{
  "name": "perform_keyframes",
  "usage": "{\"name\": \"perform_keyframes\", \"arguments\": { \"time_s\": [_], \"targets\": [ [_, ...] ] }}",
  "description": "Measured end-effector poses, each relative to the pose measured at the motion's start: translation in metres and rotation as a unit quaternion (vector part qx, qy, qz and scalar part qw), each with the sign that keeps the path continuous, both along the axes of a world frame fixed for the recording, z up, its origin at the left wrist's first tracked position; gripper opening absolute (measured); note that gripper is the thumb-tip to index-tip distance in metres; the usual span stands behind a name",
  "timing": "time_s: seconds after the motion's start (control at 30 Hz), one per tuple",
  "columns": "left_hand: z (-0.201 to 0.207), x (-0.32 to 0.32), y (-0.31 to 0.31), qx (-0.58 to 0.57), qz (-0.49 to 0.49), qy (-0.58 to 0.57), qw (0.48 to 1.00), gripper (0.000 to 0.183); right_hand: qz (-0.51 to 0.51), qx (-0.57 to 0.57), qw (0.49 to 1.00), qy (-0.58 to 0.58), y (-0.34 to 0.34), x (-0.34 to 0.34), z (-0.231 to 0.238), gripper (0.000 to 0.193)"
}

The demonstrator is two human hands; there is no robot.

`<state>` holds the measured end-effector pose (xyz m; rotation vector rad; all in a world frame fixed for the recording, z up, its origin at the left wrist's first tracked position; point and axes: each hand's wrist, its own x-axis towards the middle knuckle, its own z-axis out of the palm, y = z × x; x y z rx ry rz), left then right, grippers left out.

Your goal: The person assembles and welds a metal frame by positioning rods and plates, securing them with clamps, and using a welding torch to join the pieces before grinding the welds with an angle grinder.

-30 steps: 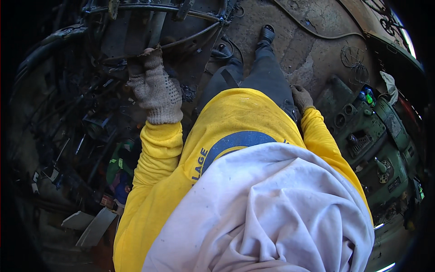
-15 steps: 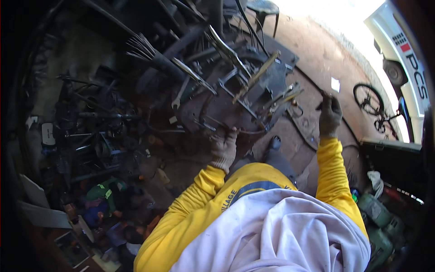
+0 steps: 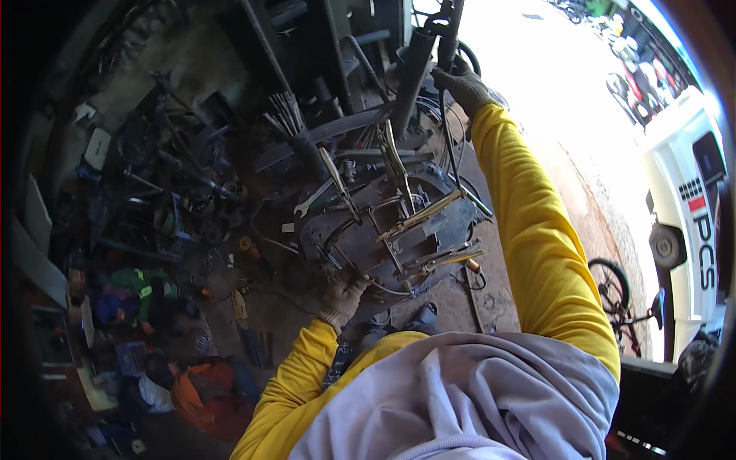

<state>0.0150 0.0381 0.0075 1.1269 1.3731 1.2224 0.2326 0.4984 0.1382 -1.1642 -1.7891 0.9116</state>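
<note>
My left hand point(image 3: 343, 297), in a knitted work glove, is closed at the near edge of a dark metal worktable point(image 3: 322, 241). Its fingers curl round the end of a curved metal rod point(image 3: 389, 289). Stretched far forward, my gloved right hand point(image 3: 466, 86) is closed beside a dark upright post point(image 3: 418, 73); what its fingers hold is partly hidden. A black cable point(image 3: 447, 142) hangs below it. Several locking pliers point(image 3: 422, 215) clamp a small metal frame point(image 3: 389, 244) on the table. An open-ended wrench point(image 3: 313, 199) lies to the left of them.
Thin rods point(image 3: 285, 113) stand bundled in a tube at the table's far left. Dark metal parts point(image 3: 172, 176) crowd the left. A person in orange point(image 3: 211, 395) and one in green point(image 3: 142, 287) are low at left. A bicycle point(image 3: 621, 303) and a white vehicle point(image 3: 686, 207) stand at right.
My right hand has moved from the table's right side up and forward to the dark post. My left hand stays at the table's near edge. The view has turned and shifted.
</note>
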Motion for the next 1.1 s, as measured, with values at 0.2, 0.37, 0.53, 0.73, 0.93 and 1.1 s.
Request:
{"name": "perform_keyframes", "arguments": {
  "time_s": [0.2, 0.37, 0.53, 0.73, 0.93, 1.1],
  "targets": [
    [-0.005, -0.003, -0.015, -0.004, 0.031, -0.013, 0.999, 0.008, 0.118, 0.026, 0.992, 0.043, 0.087, -0.025, -0.045, 0.023],
    [0.054, 0.011, -0.01, -0.019, 0.045, 0.225, 0.973, 0.019, 0.203, -0.029, 0.954, 0.218, 0.16, 0.068, 0.016, 0.029],
    [0.056, -0.002, -0.021, -0.133, 0.025, 0.278, 0.951, 0.039, 0.121, 0.127, 0.969, 0.173, 0.091, 0.145, 0.119, 0.04],
    [-0.001, -0.009, 0.009, -0.071, 0.029, 0.405, 0.911, 0.055, -0.033, 0.242, 0.969, 0.035, -0.129, 0.343, 0.121, 0.041],
    [-0.009, -0.014, 0.012, -0.043, 0.032, 0.144, 0.988, 0.046, -0.313, 0.024, 0.929, 0.197, -0.424, 0.305, 0.008, 0.024],
    [0.002, 0.008, 0.004, -0.006, 0.025, 0.14, 0.99, 0.045, -0.408, -0.073, 0.873, 0.255, -0.633, 0.238, -0.08, 0.025]
  ]
}}
